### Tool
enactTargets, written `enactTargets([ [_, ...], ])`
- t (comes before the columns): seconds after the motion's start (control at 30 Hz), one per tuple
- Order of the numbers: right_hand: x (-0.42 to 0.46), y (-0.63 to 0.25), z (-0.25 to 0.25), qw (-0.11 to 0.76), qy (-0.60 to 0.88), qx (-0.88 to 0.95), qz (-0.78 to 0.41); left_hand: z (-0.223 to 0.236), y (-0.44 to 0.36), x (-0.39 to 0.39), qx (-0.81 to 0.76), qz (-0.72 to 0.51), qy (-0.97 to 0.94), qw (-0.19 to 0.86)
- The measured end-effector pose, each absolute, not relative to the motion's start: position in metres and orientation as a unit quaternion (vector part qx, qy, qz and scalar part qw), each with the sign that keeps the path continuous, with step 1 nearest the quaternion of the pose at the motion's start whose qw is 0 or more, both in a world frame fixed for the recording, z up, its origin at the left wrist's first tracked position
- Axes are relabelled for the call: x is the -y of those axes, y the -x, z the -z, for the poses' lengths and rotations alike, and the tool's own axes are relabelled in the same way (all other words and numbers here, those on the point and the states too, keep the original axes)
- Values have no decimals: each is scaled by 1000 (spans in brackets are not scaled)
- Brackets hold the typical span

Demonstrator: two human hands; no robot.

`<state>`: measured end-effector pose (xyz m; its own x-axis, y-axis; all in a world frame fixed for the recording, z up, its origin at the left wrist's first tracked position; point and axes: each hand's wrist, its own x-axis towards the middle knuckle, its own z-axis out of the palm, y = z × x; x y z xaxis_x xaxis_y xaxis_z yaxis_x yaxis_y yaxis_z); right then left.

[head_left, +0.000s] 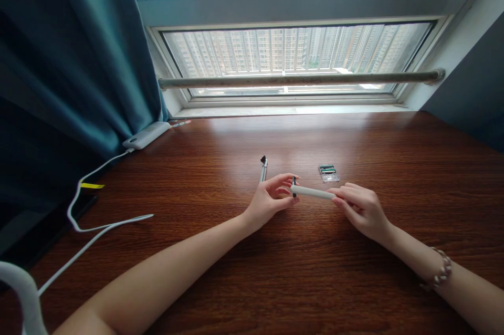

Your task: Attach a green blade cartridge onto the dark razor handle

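Note:
A white-handled razor (314, 192) is held level between my two hands, above the table. My left hand (268, 199) has its thumb and fingers at the two ends of the dark razor head (294, 187). At the other end, my right hand (363, 209) pinches the tip of the handle between thumb and fingers. Just beyond my left hand lies a second razor (263, 171) with a silvery handle and a black head, its lower part hidden. A small clear case (329, 177) holding dark and green blade cartridges sits past my right hand.
The brown wooden table (275, 282) reaches a window with a metal rail (299, 80). At the left are a white power strip or adapter (147, 135), its white cable (94, 232), a yellow strip (92, 186) and a blue curtain (118, 51). A white curved tube (23, 288) stands lower left.

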<state>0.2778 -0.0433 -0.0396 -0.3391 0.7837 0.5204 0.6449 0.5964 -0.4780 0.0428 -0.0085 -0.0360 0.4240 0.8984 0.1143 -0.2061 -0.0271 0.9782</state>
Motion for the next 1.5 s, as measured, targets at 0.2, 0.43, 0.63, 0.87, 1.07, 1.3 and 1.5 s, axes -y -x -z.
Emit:
enactTargets([
  [0.2,44,-277,39,373,482,790,-65,34,-43,9,-325,-424,-571,623],
  [0.43,43,-279,41,344,436,829,-68,35,-46,8,-322,-437,-537,646],
  [0.63,41,-282,41,324,443,835,-36,35,-47,10,-269,-420,-515,697],
  [0.87,40,-283,42,321,465,825,-2,33,-47,11,-253,-411,-505,716],
  [1.07,39,-283,43,333,469,818,3,33,-45,9,-250,-396,-469,748],
  [1.3,41,-283,40,377,495,783,-17,33,-46,10,-261,-373,-477,752],
  [1.5,42,-281,38,378,482,789,-56,35,-47,9,-288,-407,-491,714],
])
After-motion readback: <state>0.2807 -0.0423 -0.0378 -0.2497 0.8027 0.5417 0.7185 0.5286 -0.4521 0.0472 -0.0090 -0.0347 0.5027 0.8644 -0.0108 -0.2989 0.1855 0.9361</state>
